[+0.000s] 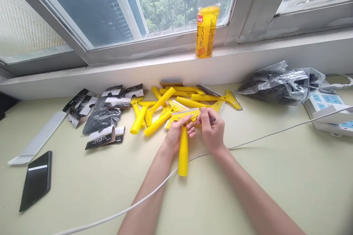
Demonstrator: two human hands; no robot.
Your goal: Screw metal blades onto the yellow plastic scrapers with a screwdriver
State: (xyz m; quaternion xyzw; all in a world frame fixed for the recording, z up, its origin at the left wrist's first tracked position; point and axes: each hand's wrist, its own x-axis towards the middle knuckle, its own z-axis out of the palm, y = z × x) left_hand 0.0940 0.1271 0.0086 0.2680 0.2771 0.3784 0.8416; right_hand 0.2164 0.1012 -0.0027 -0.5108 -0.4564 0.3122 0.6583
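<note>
My left hand (pixel 176 134) is wrapped round the neck of a yellow scraper (pixel 183 154), its handle pointing toward me and its wide blade head facing away. Close to the right end of that head, my right hand (pixel 211 126) is closed in a pinch. A small dark piece (pixel 212 119) shows at its fingers; its kind is mostly hidden. Just beyond both hands lies a loose pile of several more yellow scrapers (pixel 161 120), with handles pointing different ways.
Left of the pile are black-and-white cards (pixel 99 137) and a bag of dark pieces (pixel 102 116). Further left lie a white strip (pixel 41 137) and a phone (pixel 37 180). A cable (pixel 154 191) crosses the table. A plastic bag (pixel 275 84), power strip (pixel 328 108) and bottle (pixel 208 31) stand behind.
</note>
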